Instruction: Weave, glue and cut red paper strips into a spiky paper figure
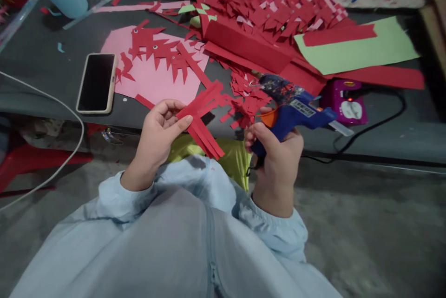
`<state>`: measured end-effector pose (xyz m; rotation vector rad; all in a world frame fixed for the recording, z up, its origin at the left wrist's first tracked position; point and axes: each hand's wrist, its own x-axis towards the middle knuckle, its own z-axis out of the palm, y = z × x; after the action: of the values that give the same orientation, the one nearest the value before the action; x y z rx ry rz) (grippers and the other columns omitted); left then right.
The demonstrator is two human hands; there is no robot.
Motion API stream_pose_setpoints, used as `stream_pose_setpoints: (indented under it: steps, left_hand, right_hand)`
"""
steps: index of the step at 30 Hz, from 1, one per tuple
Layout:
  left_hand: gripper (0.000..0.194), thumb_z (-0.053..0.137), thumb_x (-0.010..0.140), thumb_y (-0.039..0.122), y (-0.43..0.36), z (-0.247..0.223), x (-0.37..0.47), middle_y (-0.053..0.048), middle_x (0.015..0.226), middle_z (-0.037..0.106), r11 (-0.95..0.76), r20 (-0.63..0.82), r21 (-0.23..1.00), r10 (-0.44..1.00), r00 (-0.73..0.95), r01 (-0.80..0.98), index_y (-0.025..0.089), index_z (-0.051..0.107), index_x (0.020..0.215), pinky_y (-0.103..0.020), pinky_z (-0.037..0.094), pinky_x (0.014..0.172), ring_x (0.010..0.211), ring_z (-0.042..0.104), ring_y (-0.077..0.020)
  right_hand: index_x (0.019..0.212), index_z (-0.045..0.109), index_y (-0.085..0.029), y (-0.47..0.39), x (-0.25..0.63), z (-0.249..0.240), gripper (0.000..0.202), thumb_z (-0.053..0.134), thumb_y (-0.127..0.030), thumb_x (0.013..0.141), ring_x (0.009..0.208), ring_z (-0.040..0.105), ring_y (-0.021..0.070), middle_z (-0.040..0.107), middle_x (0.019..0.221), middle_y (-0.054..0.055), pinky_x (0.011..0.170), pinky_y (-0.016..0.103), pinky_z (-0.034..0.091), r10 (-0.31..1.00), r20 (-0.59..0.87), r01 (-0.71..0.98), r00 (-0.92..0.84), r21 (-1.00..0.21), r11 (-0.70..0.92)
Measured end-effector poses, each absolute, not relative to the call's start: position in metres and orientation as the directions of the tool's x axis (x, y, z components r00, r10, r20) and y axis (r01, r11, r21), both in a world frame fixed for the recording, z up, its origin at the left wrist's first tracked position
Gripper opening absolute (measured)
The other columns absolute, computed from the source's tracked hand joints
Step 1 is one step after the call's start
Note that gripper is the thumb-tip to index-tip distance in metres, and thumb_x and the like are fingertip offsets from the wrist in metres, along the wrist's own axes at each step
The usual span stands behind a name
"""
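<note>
Head view. Left hand: closed, thumb over fingers, gripping red paper strips at the front edge of the counter. Right hand: wrapped round the handle of a blue glue gun, apart from the strips. Done, by appearance: spiky red cutouts with eyes, lying on pink paper; layered red heap at the back. Outstanding, by judgement: the held strips, plus loose red cuttings nearby, seemingly unattached. Glue on strips: cannot tell. Also present: phone, purple box, green sheet.
</note>
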<state>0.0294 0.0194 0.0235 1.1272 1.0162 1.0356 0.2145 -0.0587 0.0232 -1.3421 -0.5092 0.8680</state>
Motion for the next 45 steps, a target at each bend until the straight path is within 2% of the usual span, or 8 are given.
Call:
stream_pose_setpoints:
  steps: [3,6,10,17,21,30,36,45]
  left_hand:
    - [0.043,0.089,0.061,0.039,0.012,0.032,0.039,0.002,0.080,0.061,0.154,-0.115,0.976,0.965,0.237,-0.156,0.023,0.057,0.085,-0.026,0.057,0.070,0.076,0.065,-0.0136]
    - [0.041,0.089,0.063,0.036,0.006,0.037,0.048,0.003,0.082,0.059,0.170,-0.107,0.960,0.957,0.270,-0.224,0.023,0.056,0.084,-0.024,0.056,0.073,0.075,0.062,-0.0109]
    - [0.037,0.085,0.068,0.034,-0.002,0.037,0.059,0.003,0.083,0.056,0.167,-0.086,0.951,0.951,0.298,-0.260,0.024,0.054,0.086,-0.024,0.055,0.072,0.073,0.059,-0.0099]
    - [0.037,0.084,0.072,0.036,-0.011,0.030,0.069,0.003,0.084,0.060,0.144,-0.055,0.960,0.939,0.341,-0.241,0.023,0.052,0.086,-0.024,0.057,0.074,0.075,0.063,-0.0098]
    - [0.034,0.083,0.073,0.031,-0.012,0.027,0.071,0.004,0.083,0.060,0.147,-0.046,0.955,0.931,0.361,-0.256,0.023,0.052,0.086,-0.022,0.056,0.072,0.073,0.062,-0.0084]
    - [0.032,0.077,0.075,0.032,-0.013,0.026,0.071,0.003,0.083,0.057,0.058,-0.009,0.992,0.923,0.384,-0.115,0.024,0.048,0.086,-0.024,0.055,0.068,0.073,0.062,-0.0101]
    - [0.028,0.075,0.076,0.026,-0.012,0.029,0.069,0.004,0.082,0.055,0.015,0.030,0.993,0.921,0.389,-0.113,0.023,0.049,0.086,-0.023,0.055,0.069,0.071,0.060,-0.0095]
    - [0.031,0.078,0.072,0.026,-0.011,0.029,0.069,0.004,0.081,0.054,0.049,-0.001,0.992,0.924,0.382,-0.115,0.023,0.049,0.083,-0.022,0.054,0.068,0.070,0.058,-0.0091]
  right_hand:
    - [0.077,0.063,-0.024,-0.058,0.212,0.025,0.019,0.079,-0.030,0.069,0.047,0.052,0.0098,0.060,0.060,-0.005,0.044,0.023,0.041,0.795,-0.121,-0.205,0.595,-0.979,0.005]
    - [0.072,0.062,-0.023,-0.057,0.208,0.025,0.020,0.079,-0.032,0.070,0.051,0.053,0.0088,0.064,0.066,-0.003,0.048,0.023,0.042,0.792,-0.096,-0.211,0.603,-0.977,0.042]
    - [0.076,0.063,-0.022,-0.055,0.204,0.026,0.022,0.078,-0.037,0.071,0.058,0.057,0.0089,0.069,0.076,-0.002,0.054,0.023,0.048,0.810,-0.102,-0.247,0.578,-0.967,0.055]
    - [0.073,0.061,-0.023,-0.051,0.201,0.024,0.040,0.088,-0.049,0.057,0.058,0.062,0.0119,0.067,0.067,-0.004,0.058,0.027,0.056,0.835,-0.108,-0.299,0.539,-0.952,0.070]
    - [0.079,0.067,-0.022,-0.052,0.200,0.025,0.039,0.090,-0.045,0.056,0.062,0.068,0.0140,0.073,0.074,-0.002,0.059,0.029,0.059,0.863,-0.124,-0.337,0.489,-0.940,0.055]
    - [0.078,0.069,-0.022,-0.051,0.198,0.026,0.033,0.088,-0.039,0.057,0.068,0.072,0.0179,0.075,0.076,0.000,0.065,0.033,0.063,0.863,-0.161,-0.309,0.478,-0.951,-0.006]
    - [0.074,0.070,-0.021,-0.050,0.200,0.030,0.030,0.089,-0.031,0.053,0.061,0.068,0.0142,0.074,0.071,-0.002,0.062,0.030,0.062,0.838,-0.203,-0.335,0.506,-0.942,-0.025]
    - [0.069,0.065,-0.021,-0.049,0.200,0.032,0.027,0.085,-0.032,0.056,0.057,0.063,0.0122,0.066,0.064,-0.004,0.058,0.027,0.058,0.833,-0.189,-0.324,0.521,-0.946,-0.012]
